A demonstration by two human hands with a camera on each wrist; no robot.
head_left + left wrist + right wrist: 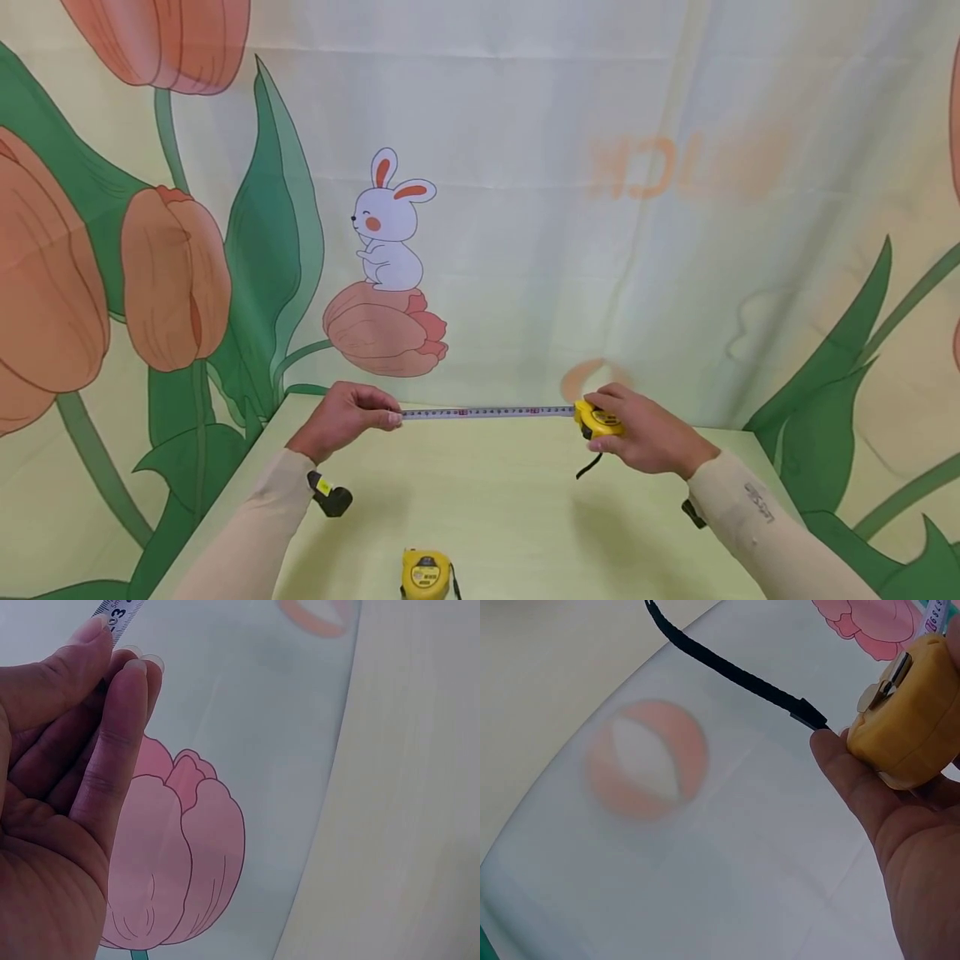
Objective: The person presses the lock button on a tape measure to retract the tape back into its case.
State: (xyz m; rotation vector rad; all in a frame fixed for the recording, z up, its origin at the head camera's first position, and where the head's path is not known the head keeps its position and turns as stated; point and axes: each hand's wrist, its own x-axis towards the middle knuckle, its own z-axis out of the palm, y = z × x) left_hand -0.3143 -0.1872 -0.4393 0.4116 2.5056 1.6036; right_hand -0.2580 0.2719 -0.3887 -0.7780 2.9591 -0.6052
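Note:
Between the two hands a steel blade (487, 412) with printed numbers stretches level above the table. Its free end is pinched between thumb and fingers of my left hand (352, 419); the left wrist view shows the blade tip (118, 616) at the thumb. My right hand (648, 429) grips the yellow tape measure (600, 419), from which the blade comes out. In the right wrist view the yellow case (911, 712) sits in the fingers, and its black wrist strap (727, 669) hangs loose. A second yellow tape measure (426, 575) lies on the table near the front, its blade in.
The pale table (495, 500) ends at the back against a hanging curtain (510, 250) printed with tulips and a rabbit. More printed curtain stands at both sides. A black wrist camera (330, 497) sits below the left wrist, another (693, 513) below the right.

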